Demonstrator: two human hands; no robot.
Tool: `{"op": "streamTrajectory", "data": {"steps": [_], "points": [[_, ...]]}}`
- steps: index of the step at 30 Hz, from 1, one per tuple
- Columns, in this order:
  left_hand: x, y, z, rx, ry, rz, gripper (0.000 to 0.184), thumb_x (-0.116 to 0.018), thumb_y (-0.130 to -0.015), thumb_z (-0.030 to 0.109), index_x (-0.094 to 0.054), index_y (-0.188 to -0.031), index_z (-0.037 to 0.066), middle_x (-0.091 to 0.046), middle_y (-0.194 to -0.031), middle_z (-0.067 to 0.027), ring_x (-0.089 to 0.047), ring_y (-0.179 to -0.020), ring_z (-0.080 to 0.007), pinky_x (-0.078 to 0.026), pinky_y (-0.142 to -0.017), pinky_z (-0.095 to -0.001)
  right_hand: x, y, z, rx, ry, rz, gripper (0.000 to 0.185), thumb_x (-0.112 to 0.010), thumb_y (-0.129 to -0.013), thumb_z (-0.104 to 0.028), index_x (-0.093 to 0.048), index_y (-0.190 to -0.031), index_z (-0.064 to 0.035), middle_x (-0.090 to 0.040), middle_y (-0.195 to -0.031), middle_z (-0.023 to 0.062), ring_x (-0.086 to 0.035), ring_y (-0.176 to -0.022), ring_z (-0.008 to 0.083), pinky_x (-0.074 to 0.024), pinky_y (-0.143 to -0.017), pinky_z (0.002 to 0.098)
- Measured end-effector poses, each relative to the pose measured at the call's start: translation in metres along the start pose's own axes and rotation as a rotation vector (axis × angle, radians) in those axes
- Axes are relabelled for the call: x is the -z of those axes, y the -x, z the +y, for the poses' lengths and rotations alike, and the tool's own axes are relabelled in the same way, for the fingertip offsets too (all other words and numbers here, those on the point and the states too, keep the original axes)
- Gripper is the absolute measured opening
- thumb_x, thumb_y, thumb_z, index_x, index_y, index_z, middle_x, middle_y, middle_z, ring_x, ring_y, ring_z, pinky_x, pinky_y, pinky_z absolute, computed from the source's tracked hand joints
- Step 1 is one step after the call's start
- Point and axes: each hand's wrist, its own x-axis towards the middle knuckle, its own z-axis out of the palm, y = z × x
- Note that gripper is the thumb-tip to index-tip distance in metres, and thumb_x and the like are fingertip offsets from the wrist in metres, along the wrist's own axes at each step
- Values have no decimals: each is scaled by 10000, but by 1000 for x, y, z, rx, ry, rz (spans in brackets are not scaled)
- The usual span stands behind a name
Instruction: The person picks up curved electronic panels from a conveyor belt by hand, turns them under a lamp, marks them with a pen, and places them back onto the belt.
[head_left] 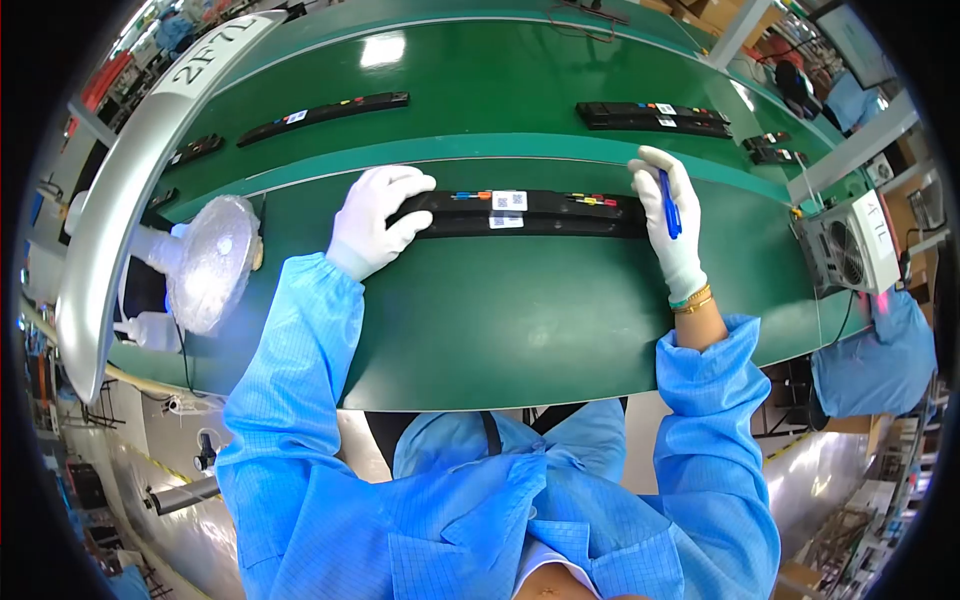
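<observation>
Two long black bars (560, 213) lie side by side on the green table, with white code labels and small coloured marks. My left hand (378, 220), in a white glove, grips their left end between thumb and fingers. At the right end is my right hand (668, 215), also gloved, with a blue pen (669, 205) held in it. The right hand's fingers are beside the bars' end; whether they touch it is unclear.
Behind the near table (480, 330) runs a green belt (480, 85) carrying more black bars (655, 118). A wrapped round object (213, 265) and a silver lamp arm (120, 200) stand left. A white fan unit (850, 245) is right.
</observation>
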Motion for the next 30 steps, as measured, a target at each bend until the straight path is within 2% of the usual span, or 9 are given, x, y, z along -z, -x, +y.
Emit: {"op": "streamTrajectory", "data": {"steps": [5, 8, 12, 14, 16, 17, 20, 26, 30], "points": [[10, 1, 10, 35, 140, -82, 714, -803, -683, 209, -575, -1347, 86, -592, -1305, -124, -539, -1201, -335, -433, -1059, -427, -3, -2, -2, -28, -83, -14, 265, -636, -977, -124, -609, -1234, -67, -710, -1076, 66, -661, -998, 128, -511, -913, 271], [6, 1, 3, 47, 121, -166, 710, -801, -690, 222, -573, -1349, 87, -594, -1299, -133, -541, -1194, -337, -432, -1056, -425, -6, -6, 2, 27, 34, 65, 260, -634, -976, -115, -611, -1232, -69, -706, -1074, 66, -660, -985, 128, -509, -912, 272], [-12, -14, 16, -6, 138, -143, 707, -793, -701, 187, -561, -1358, 64, -602, -1275, -148, -546, -1188, -342, -422, -1064, -426, -4, -12, -21, 322, 241, 229, 245, -627, -962, -92, -674, -1202, -76, -697, -1075, 83, -653, -970, 174, -500, -910, 296], [-28, -25, 27, -40, 151, -115, 697, -795, -715, 183, -559, -1360, 64, -602, -1271, -149, -550, -1181, -341, -429, -1057, -424, 0, -11, -35, 409, 184, 145, 227, -616, -959, -90, -694, -1167, -43, -703, -1043, 82, -644, -931, 176, -489, -895, 314], [-39, -34, 39, -51, 144, -114, 684, -791, -742, 176, -548, -1372, 64, -601, -1265, -155, -555, -1174, -337, -437, -1051, -420, -4, 4, -40, 150, -132, 9, 200, -599, -970, -95, -693, -1132, -25, -708, -968, 66, -643, -878, 141, -494, -854, 287], [-43, -37, 43, -49, 147, -123, 685, -790, -746, 174, -544, -1376, 64, -600, -1265, -156, -557, -1171, -337, -438, -1051, -420, -6, 11, -51, -109, -340, -47, 169, -600, -978, -126, -695, -1062, -14, -687, -873, 33, -620, -811, 92, -485, -784, 249], [-45, -43, 48, -43, 147, -141, 690, -786, -750, 166, -533, -1385, 71, -594, -1271, -156, -559, -1171, -338, -444, -1050, -418, -9, 13, -41, -267, -379, -69, 165, -610, -965, -160, -683, -925, -18, -621, -790, -9, -531, -679, 49, -433, -640, 215], [-42, -44, 51, -19, 158, -155, 692, -786, -742, 165, -534, -1380, 76, -591, -1278, -155, -556, -1179, -341, -447, -1052, -420, -7, 11, -38, -332, -307, -151, 180, -573, -978, -164, -668, -948, -15, -613, -791, -7, -524, -695, 53, -434, -656, 225], [-42, -44, 51, -21, 150, -158, 692, -784, -741, 171, -534, -1380, 79, -591, -1280, -154, -555, -1181, -342, -448, -1053, -422, -13, 10, -37, -281, -325, -154, 145, -583, -933, -97, -669, -856, -9, -570, -734, -13, -512, -651, 57, -419, -593, 223]]}}
